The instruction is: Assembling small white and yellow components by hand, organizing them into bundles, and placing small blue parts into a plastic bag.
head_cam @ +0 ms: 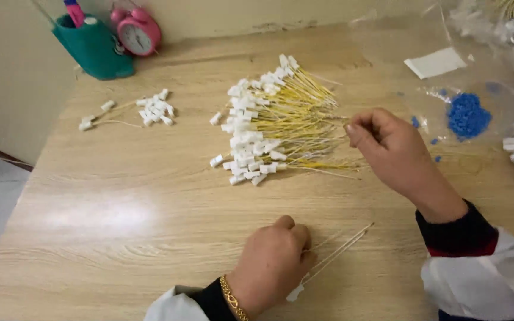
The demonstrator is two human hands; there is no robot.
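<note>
A big pile of thin yellow wires with white plastic connectors [269, 128] lies in the middle of the wooden table [120, 196]. My right hand [388, 148] reaches to the pile's right edge, fingers pinched on the tips of the wires. My left hand [272, 261], with a gold bracelet at the wrist, rests near the table's front edge, closed on a few wires [340, 249] whose white connector [294, 293] sticks out below the palm.
A small group of white connectors [154, 110] lies at the back left. A teal holder [93, 44] and a pink alarm clock [137, 32] stand by the wall. At the right are clear plastic bags, blue beads [467, 116], a white card [435, 62].
</note>
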